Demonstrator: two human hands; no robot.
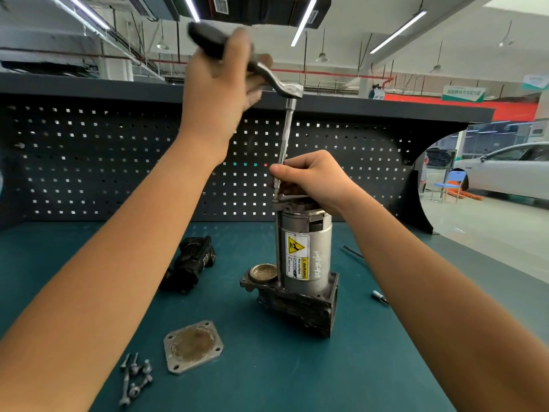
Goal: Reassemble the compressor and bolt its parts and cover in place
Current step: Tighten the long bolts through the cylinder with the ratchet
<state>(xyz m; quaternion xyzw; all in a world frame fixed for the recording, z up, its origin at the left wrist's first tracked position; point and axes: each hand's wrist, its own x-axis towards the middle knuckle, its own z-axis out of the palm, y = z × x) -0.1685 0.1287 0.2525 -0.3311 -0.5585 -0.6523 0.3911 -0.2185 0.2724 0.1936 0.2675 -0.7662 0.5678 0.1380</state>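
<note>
The compressor (306, 257) stands upright on the green bench, a silver cylinder with a yellow warning label on a dark base block. A ratchet (267, 75) with a long extension bar (286, 135) stands on a bolt at the compressor's top left rim. My left hand (219, 81) grips the ratchet's black handle, raised high. My right hand (312, 179) rests on the compressor's top and curls round the bar's lower end. A square metal cover plate (193, 346) lies flat in front, with several loose bolts (135, 379) beside it.
A black plastic part (190, 263) lies left of the compressor. A small bit (380, 297) and a thin dark rod (353, 252) lie to the right. A pegboard wall (89, 162) backs the bench. A white car (505, 171) stands beyond on the right.
</note>
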